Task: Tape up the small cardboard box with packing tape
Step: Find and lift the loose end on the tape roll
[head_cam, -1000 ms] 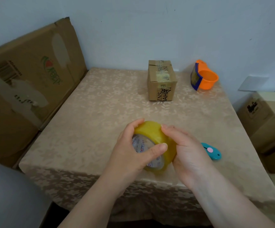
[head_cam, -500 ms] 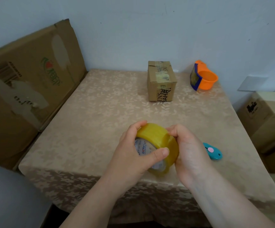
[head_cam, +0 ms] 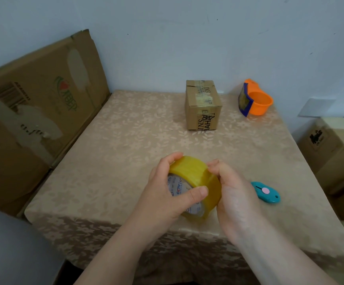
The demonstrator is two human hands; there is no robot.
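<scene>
A yellow roll of packing tape (head_cam: 195,177) is held over the near part of the table. My left hand (head_cam: 167,196) grips it from the left, thumb across its printed core. My right hand (head_cam: 232,194) holds its right side, fingertips curled onto the top of the roll's outer band. The small cardboard box (head_cam: 203,104) stands at the far side of the table, closed, with old tape and black lettering on it, well beyond both hands.
A teal box cutter (head_cam: 266,192) lies just right of my right hand. An orange tape dispenser (head_cam: 256,98) sits at the far right by the wall. The table (head_cam: 115,157) has a beige cloth. Large cardboard boxes (head_cam: 35,112) stand left; more cardboard boxes (head_cam: 335,153) right.
The roll has turned a little in my hands and my right fingertips have curled tighter onto its top edge. The box and cutter have not moved.
</scene>
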